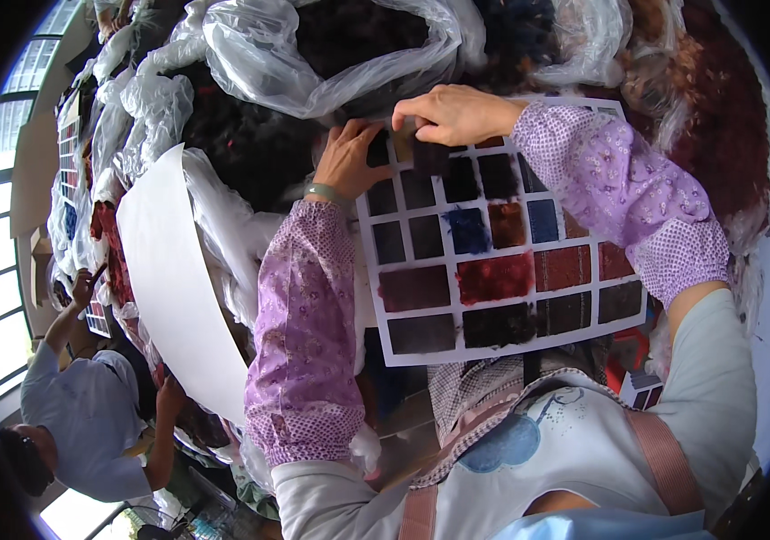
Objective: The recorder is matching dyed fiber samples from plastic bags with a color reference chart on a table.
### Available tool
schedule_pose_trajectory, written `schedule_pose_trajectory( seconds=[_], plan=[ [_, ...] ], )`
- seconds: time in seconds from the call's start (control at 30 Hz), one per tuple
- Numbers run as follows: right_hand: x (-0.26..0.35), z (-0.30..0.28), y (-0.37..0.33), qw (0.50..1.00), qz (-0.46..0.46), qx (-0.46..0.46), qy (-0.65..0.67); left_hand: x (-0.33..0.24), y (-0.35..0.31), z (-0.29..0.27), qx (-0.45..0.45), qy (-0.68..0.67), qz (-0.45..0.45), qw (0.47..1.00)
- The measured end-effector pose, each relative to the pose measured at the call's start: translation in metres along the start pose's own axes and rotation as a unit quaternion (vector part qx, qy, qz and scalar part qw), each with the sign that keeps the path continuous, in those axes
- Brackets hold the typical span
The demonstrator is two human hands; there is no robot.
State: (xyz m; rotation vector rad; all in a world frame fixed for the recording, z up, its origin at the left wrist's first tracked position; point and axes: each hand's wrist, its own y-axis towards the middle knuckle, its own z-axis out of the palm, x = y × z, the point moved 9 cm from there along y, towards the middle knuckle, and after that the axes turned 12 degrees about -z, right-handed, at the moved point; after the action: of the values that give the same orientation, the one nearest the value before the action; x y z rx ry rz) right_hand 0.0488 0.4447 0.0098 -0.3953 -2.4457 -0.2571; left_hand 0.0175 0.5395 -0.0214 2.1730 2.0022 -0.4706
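Note:
A white card (493, 353) lies before me, with rows of fuzzy and flat swatches in black, grey, red, rust and blue. My left hand (349, 160) rests at its upper left corner, the thumb spread away from the bent fingers beside a dark swatch. Reaching across from the right, my right hand (459, 114) has its fingertips pinched at the card's top row. Just under them is a small dark brown swatch (430, 160), which seems to be held at its upper edge. The fingertips partly hide that edge.
Beyond the card stand clear plastic bags (259, 63) of dark loose fibre, with dark red fibre (718, 108) at the right. A large white sheet (173, 279) curves upright on the left. Farther left, another person (88, 423) works with both hands near more bags.

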Motion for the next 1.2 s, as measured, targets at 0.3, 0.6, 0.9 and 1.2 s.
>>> schedule_pose_trajectory(
  seconds=[0.3, 0.6, 0.9, 1.2],
  plan=[
    [0.004, 0.04, 0.003, 0.999, -0.014, -0.04, 0.027, 0.006, -0.007, 0.005, -0.019, -0.032, 0.087, 0.995],
    [0.022, 0.046, -0.032, 0.977, -0.033, -0.209, -0.019, 0.001, -0.032, 0.003, -0.049, 0.009, 0.038, 0.998],
    [0.041, 0.047, -0.051, 0.971, -0.092, -0.178, -0.13, 0.081, -0.001, -0.158, -0.331, 0.053, -0.241, 0.911],
    [-0.015, -0.063, -0.085, 0.908, 0.002, -0.349, -0.233, 0.172, 0.047, -0.138, -0.176, 0.288, -0.365, 0.868]
  ],
)
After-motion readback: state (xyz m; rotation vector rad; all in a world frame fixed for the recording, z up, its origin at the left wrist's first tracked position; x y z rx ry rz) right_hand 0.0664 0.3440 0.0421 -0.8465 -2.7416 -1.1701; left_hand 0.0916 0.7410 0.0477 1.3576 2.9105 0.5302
